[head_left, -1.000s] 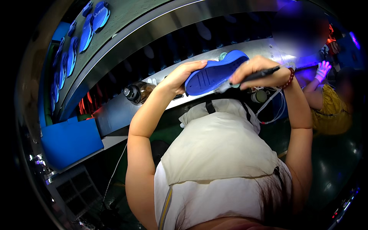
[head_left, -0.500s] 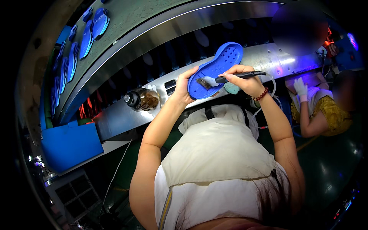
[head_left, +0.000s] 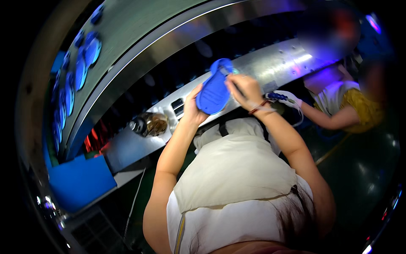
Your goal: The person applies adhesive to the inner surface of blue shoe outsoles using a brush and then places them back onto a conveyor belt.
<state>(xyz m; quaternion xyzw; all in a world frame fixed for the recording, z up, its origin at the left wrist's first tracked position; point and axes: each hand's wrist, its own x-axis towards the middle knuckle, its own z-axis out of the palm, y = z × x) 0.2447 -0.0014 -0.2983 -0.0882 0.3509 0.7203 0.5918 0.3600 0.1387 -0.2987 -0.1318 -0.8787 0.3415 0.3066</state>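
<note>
Over the metal ledge, my left hand (head_left: 193,111) grips a blue shoe sole (head_left: 212,94) by its near left edge, fingers behind it and the inner face turned up. My right hand (head_left: 246,89), smeared by motion, is closed round the dark handle of a brush (head_left: 224,71). The brush's pale head rests at the far, narrower part of the sole; its bristles cannot be made out. A thin clear tube hangs near my right wrist. Just right of that wrist, a co-worker's white-gloved hand (head_left: 291,98) holds a dark blue object.
A clear bottle (head_left: 155,124) with a black cap and brownish contents stands on the metal ledge (head_left: 120,142). Beyond, a green conveyor belt (head_left: 139,21) carries several blue soles (head_left: 81,70). A blue box (head_left: 82,182) is at left; a seated co-worker (head_left: 359,112) is at right.
The brush has moved from the sole's near, wide end to its far end. The sole has shifted left and turned more upright. The co-worker's gloved hand has come in beside my right wrist.
</note>
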